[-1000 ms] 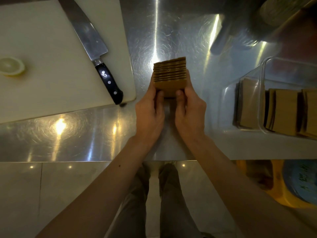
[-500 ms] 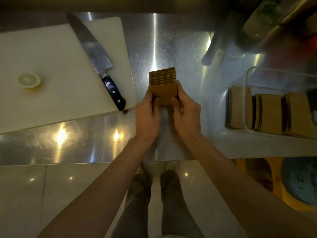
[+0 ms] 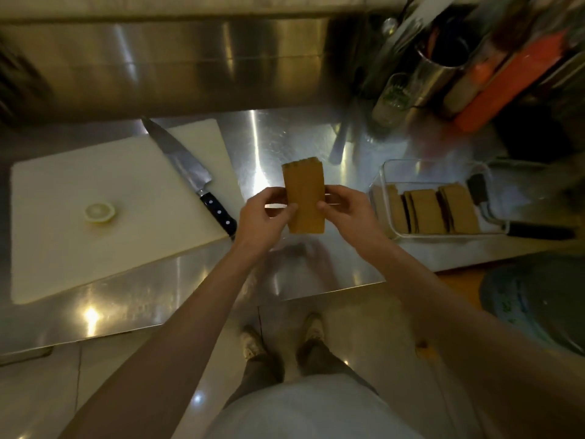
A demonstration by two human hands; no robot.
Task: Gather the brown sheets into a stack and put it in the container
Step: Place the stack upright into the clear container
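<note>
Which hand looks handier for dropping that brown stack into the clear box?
Probably the right hand. Both it and the left hand grip the stack, but the clear box sits on the right, nearer that hand, with nothing between.

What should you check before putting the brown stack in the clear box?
1. Both hands hold the stack: left hand and right hand grip its sides. Ok.
2. Sheets squared up: top edges look slightly uneven. Not ok.
3. Box open on top: ok.
4. Room in the box: gap at its left end, beside the sheets inside. Ok.
5. Path to the box clear: ok.
6. Knife away from the hands: ok.
</note>
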